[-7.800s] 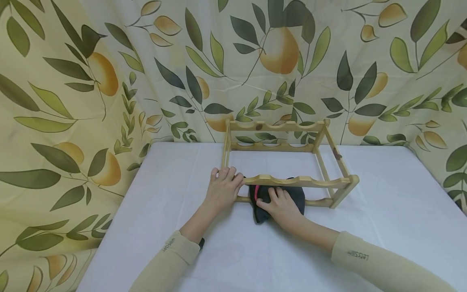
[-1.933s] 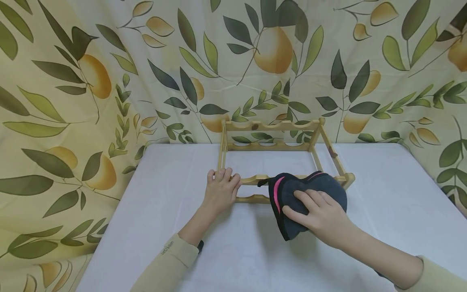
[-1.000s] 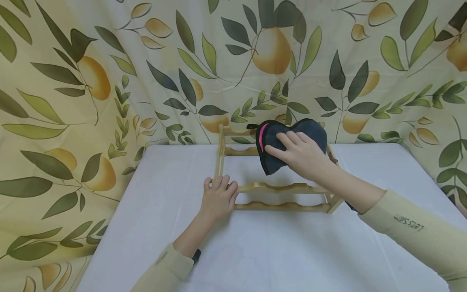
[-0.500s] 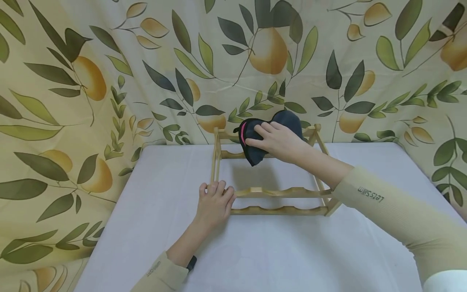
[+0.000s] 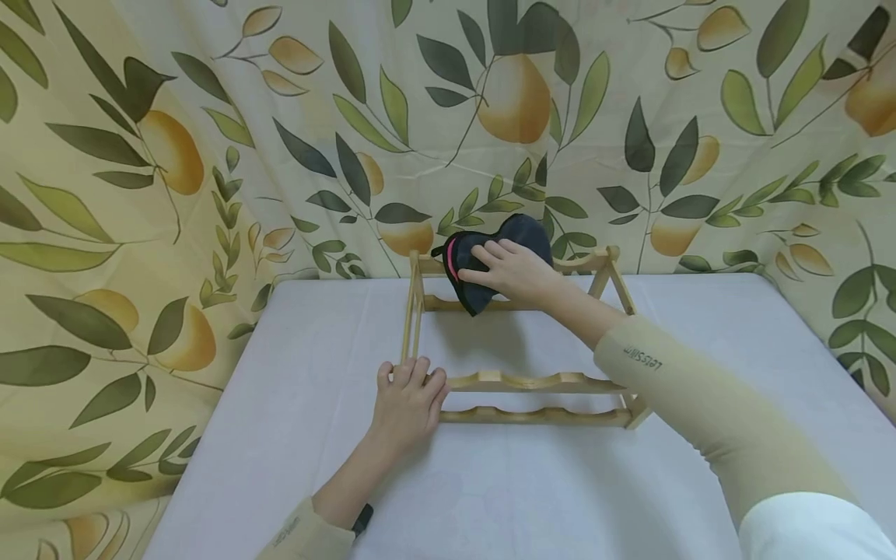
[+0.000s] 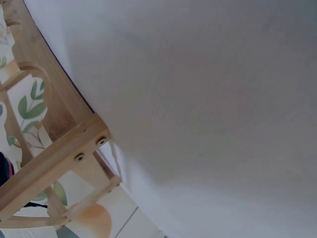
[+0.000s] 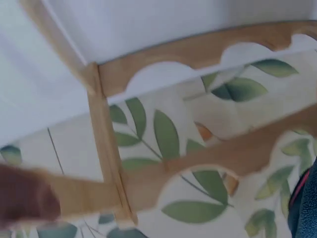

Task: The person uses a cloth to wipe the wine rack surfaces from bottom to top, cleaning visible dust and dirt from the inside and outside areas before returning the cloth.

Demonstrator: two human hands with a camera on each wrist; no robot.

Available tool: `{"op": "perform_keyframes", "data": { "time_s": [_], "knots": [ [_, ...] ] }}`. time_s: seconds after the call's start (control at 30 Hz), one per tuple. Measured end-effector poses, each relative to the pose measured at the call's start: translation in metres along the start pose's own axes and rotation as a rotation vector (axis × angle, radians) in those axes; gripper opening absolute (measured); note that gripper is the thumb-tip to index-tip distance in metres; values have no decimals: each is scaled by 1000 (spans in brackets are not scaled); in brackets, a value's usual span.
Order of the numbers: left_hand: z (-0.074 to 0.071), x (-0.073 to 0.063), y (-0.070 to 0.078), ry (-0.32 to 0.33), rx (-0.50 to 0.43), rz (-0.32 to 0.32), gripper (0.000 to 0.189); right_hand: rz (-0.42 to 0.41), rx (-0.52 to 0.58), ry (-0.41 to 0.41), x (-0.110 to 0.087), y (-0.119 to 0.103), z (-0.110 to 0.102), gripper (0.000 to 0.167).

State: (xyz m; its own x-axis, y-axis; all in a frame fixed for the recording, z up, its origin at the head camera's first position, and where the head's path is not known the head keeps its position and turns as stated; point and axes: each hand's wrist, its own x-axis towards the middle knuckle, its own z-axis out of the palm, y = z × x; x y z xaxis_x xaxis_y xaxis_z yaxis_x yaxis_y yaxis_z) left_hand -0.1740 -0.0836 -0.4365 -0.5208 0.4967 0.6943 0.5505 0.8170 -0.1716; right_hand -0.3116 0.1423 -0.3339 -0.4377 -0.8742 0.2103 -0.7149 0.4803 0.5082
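Observation:
A wooden wine rack (image 5: 514,382) with scalloped rails stands on the table. My left hand (image 5: 406,408) grips its front left corner, fingers curled over the top rail. My right hand (image 5: 514,272) reaches over the rack and holds a dark blue oven mitt (image 5: 526,233) with black trim, a pink stripe and a small loop. The mitt lies across the left half of the back top rail. In the right wrist view, a fuzzy edge of the mitt (image 7: 308,210) shows at the right border. A dark bit of the mitt (image 6: 5,168) appears through the rack in the left wrist view.
The table (image 5: 315,327) has a white cloth cover. Just behind the rack hangs a curtain (image 5: 294,194) printed with leaves and orange fruit, which also runs down the left side.
The mitt was at the front rails; my right hand has lifted it, carried it to the back top rail, then shifted it leftward. My left hand and the rack's front sit slightly nearer.

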Motion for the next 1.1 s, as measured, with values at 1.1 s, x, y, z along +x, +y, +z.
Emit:
{"op": "perform_keyframes", "data": {
  "time_s": [1.1],
  "knots": [
    [1,-3,-1,32,-12,20,36,228,56,-354,20,-12,52,63]
  ]
}}
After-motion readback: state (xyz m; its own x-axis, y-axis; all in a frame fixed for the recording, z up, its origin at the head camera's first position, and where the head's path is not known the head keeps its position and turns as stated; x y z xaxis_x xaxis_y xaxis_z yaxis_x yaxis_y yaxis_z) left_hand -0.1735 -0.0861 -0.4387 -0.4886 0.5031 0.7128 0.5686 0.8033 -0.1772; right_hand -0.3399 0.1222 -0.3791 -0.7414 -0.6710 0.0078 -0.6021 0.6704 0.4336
